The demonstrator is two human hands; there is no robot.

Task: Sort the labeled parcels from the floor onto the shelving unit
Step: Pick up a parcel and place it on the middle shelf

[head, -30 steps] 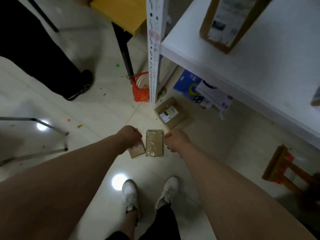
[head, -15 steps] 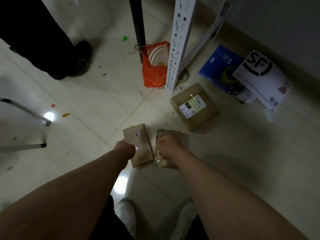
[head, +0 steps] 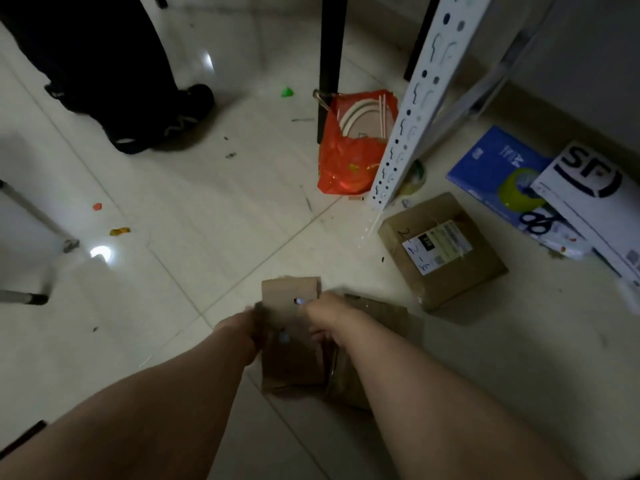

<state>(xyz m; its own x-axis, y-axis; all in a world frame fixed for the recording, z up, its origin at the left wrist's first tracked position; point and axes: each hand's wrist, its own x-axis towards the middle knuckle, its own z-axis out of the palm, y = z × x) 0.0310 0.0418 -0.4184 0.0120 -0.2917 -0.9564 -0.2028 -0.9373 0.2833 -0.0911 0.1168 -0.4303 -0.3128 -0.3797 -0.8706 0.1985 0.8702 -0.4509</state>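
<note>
Brown cardboard filled the middle of the view: a flat brown cardboard parcel (head: 291,337) was gripped along its left edge by the left hand (head: 239,329) and at its right edge by the right hand (head: 323,315), both hands closed on it. The frame was blurred there, so the single fingers could not be made out. Under the right forearm, at about 4 o'clock from that parcel, lay a second flat brown parcel (head: 349,379) on the pale tiled floor (head: 207,209), touching or overlapping the first.

At 2 o'clock from the hands sat a larger brown cardboard box with a white printed label (head: 440,251), flat on the floor, apart from the held parcel. Just beyond it, at 1 o'clock, stood the white perforated metal upright of the shelving unit (head: 412,109), with an orange plastic bag (head: 346,157) against its left side. At 3 o'clock from the upright lay a blue paper pack (head: 491,168) and a white courier envelope (head: 588,195). At 10 o'clock stood a person's dark shoe (head: 159,123).
</note>
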